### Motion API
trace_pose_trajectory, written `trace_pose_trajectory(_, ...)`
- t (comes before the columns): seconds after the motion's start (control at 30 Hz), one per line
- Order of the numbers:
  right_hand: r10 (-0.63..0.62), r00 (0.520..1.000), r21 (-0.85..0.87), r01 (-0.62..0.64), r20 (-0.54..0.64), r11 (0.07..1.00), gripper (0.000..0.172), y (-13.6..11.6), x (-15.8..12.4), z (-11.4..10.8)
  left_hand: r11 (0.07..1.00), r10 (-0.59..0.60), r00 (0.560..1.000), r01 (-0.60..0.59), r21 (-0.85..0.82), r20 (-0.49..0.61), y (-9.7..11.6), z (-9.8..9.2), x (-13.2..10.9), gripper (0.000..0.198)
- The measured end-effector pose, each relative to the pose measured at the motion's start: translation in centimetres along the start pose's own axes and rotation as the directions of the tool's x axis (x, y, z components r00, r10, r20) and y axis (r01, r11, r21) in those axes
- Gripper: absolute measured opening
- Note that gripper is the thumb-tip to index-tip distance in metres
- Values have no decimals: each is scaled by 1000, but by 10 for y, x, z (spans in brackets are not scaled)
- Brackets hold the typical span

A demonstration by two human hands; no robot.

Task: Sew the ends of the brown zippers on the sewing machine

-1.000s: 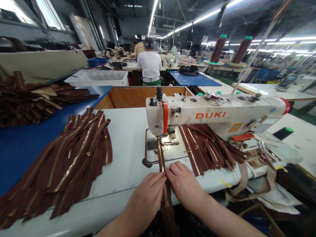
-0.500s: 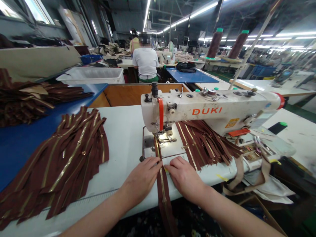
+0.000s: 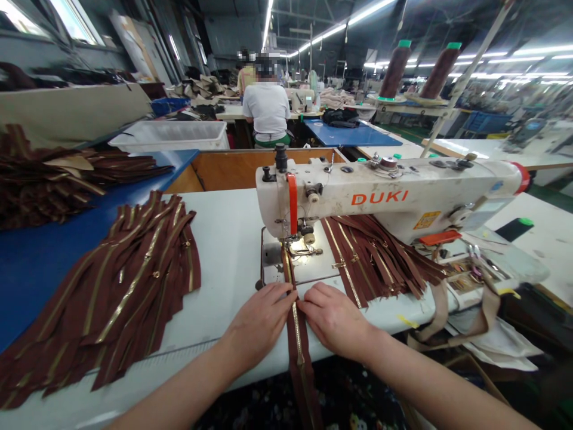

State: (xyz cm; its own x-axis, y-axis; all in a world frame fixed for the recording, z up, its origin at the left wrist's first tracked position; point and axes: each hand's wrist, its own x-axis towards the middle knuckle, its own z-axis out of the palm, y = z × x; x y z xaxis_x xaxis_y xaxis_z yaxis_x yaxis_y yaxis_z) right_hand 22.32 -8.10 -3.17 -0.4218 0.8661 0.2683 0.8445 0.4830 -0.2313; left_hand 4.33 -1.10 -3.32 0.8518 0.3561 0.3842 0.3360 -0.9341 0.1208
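Note:
A brown zipper with gold teeth (image 3: 296,331) runs from under the presser foot of the white sewing machine (image 3: 380,194) down over the table's front edge. My left hand (image 3: 264,313) pinches the zipper's left edge, just in front of the metal needle plate (image 3: 271,254). Opposite it, my right hand (image 3: 333,313) has its fingers closed on the right edge. The fingertips of both hands nearly meet over the tape. Right of the needle, more brown zippers (image 3: 373,260) lie fanned out beneath the machine arm.
A large pile of brown zippers (image 3: 129,280) covers the table's left part; another bundle (image 3: 67,173) lies on the blue table (image 3: 27,263). A tray of small tools (image 3: 470,275) stands at right. Ahead, a person in a white shirt (image 3: 267,110) sits facing away.
The view has shifted slightly, so the machine and piles appear a little displaced. My right fingers have come closer to the zipper's edge; my left hand keeps its grip.

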Motion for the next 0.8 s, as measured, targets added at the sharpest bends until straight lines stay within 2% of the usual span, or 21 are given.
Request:
trace_pose_trajectory(0.3, 21, 1000, -32, -21, -17, 999, 18, -2, -5, 7, 1000, 22, 1000, -22, 15, -1, -1, 1, -1, 28)
trace_pose_trajectory(0.47, 47, 999, -59, -47, -6, 997, 16, -2, -3, 8, 1000, -22, 1000, 22, -3, 15, -2, -1, 1, 28)
trace_pose_trajectory(0.8, 38, 998, -94, -34, 45, 995, 13, -3, 0, 1, 993, 83, 992, -91, 80, 95, -10, 0, 0, 27)
